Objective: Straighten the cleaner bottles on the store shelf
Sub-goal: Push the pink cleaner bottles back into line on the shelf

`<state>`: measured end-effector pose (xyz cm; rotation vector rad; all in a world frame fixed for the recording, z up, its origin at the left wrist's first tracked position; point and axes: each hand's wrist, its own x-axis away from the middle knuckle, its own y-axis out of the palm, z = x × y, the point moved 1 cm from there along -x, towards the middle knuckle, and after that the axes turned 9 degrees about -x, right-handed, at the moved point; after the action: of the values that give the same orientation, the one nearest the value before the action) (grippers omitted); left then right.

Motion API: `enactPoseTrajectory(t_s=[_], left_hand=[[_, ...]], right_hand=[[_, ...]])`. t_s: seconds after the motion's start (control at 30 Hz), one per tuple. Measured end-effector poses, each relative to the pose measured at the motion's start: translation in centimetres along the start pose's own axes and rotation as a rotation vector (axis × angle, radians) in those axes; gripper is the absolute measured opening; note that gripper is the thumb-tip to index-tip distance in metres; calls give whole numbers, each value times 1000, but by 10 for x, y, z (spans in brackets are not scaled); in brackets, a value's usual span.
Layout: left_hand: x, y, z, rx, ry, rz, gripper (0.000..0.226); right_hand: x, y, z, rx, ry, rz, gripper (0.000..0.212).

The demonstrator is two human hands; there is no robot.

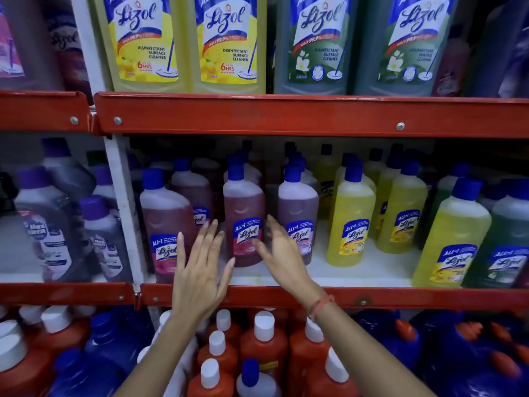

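Pink Lizol cleaner bottles with blue caps stand on the middle shelf (357,275). One pink bottle (244,216) stands upright in the centre, with another pink bottle (164,224) to its left and a paler one (297,213) to its right. My left hand (200,270) is flat with fingers spread, just left of the centre bottle. My right hand (282,253) is spread too, just right of that bottle. Neither hand grips it; the two hands flank its lower half.
Yellow Lizol bottles (350,222) and green ones fill the shelf's right side. Grey bottles (48,224) stand beyond a white upright post (123,207). Large Lizol bottles sit on the shelf above. Red shelf rails (286,116) run across. Orange and blue bottles crowd the shelf below.
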<state>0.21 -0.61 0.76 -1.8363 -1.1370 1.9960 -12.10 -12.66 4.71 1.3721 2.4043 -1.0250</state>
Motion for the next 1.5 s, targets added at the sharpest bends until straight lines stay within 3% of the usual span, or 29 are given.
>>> enactPoseTrajectory(t_s=[0.17,0.33,0.47,0.67,0.83,1.5], left_hand=[[23,15,2,-42,-21,-131,86],[20,16,0,-41,-36,-170,103],[19,17,1,-48,-52,-182,106],[19,21,-1,-42,-58,-192,108],[19,20,0,-58,-55,-197,107],[25,20,3,18,-93,-295,103]], right_hand=[[-9,25,-5,-135,186,-71,94],[-16,42,8,-272,262,-16,103],[-16,44,9,-334,302,26,87],[-20,45,17,-502,370,10,82],[-14,43,17,-432,344,22,70],[25,4,6,-324,281,-149,72]])
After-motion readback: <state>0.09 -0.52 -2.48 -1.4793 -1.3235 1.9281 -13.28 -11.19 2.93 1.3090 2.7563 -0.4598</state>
